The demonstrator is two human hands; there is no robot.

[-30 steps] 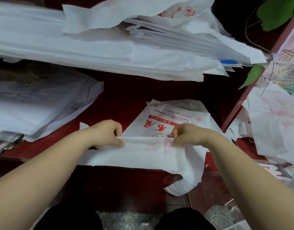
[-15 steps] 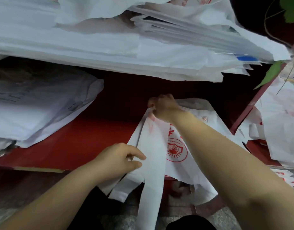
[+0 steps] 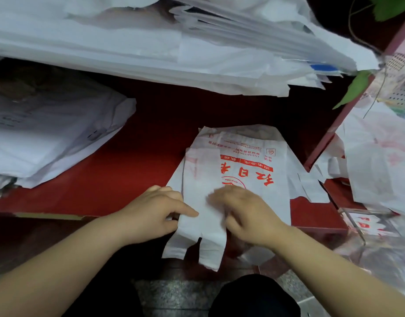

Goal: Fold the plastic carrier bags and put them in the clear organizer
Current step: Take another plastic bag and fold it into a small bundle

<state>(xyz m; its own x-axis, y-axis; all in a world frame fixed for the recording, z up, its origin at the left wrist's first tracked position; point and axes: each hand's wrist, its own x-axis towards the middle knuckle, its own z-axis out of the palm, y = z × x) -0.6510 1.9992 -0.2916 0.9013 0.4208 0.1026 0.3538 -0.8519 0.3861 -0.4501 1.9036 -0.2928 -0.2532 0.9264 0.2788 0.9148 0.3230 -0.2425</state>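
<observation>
The carrier bag was thin white plastic with red print, lying flat on the red counter with its left side folded over into a long plain strip. Its two handles hung off the counter's near edge.

The left hand held the strip's left edge near the counter's lip, thumb stretched across the top and the fingers curled close beside it. The right hand sat on the bag just beside it, knuckles up and fingers bent. It was blurred, so I could not tell whether it gripped the plastic or only pressed it.

The print faced away from the person: large red characters, 红日 among them, with a round red emblem half under the right hand. The small lines of text and digits further up were too fine to read.
</observation>
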